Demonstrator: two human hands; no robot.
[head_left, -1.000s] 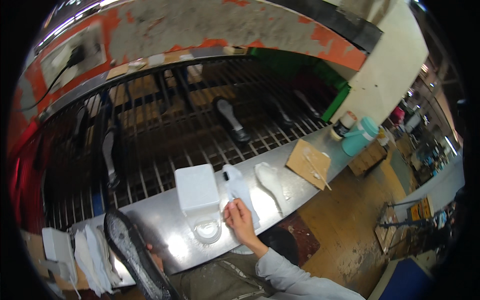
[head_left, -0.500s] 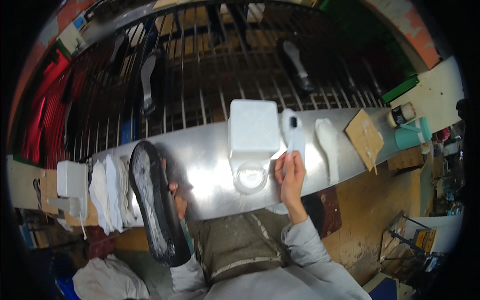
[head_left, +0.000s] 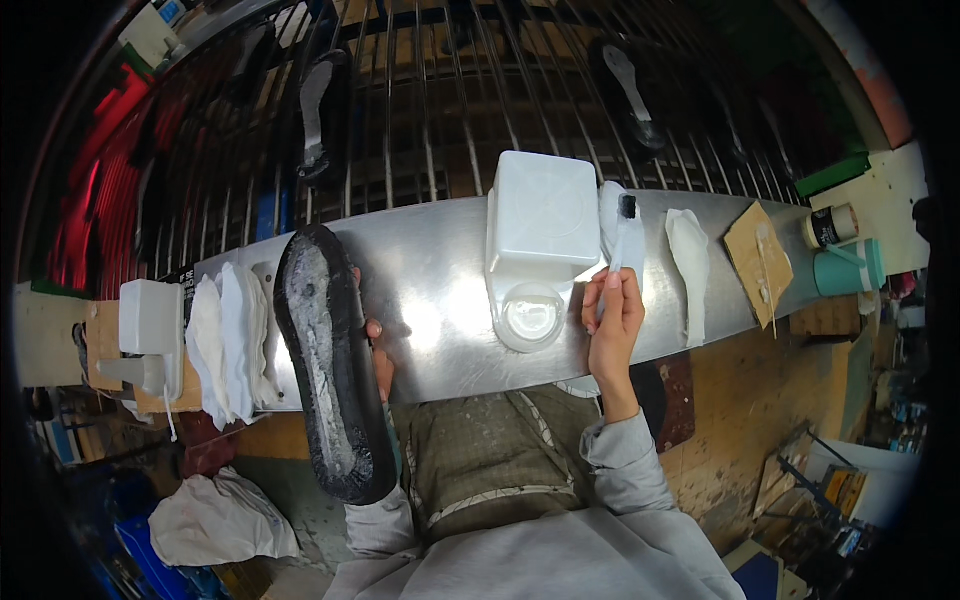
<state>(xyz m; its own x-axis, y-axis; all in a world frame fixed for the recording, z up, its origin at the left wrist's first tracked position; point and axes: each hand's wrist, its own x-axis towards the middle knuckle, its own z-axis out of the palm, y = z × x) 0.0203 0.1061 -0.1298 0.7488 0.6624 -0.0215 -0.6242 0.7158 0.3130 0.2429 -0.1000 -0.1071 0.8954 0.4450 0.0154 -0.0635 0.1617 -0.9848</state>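
Both hands work at the near edge of a metal counter [head_left: 440, 300] that runs across the view. Right hand [head_left: 612, 325]: fingers closed around the handle of a small brush [head_left: 622, 245], whose dark bristle head points toward the far edge and lies over a pale, rounded piece beside a white container [head_left: 540, 225]; whether the bristles touch that piece cannot be told. Left hand [head_left: 378, 355]: almost wholly hidden behind a black shoe sole [head_left: 325, 365] that it holds upright on edge, only a few fingertips and part of the palm showing at the sole's right rim, so the grip itself is hard to make out. The sole's grey-smeared face is turned to the camera, its upper end standing over the counter, its lower end hanging past the near edge above the lap. Just in front of the white container, a round clear lid or dish [head_left: 530, 315] rests near the counter's near edge, its contents indistinct. Toward the left end, a stack of white insole-shaped pieces [head_left: 228, 335] lies beside a white box [head_left: 150, 315]. Toward the right end lie a single white insole piece [head_left: 690, 265] and a brown cardboard square [head_left: 757, 262]. Beyond the far edge, a metal bar rack [head_left: 440, 110] holds dark shoe parts, blurred by shadow and lens curvature.
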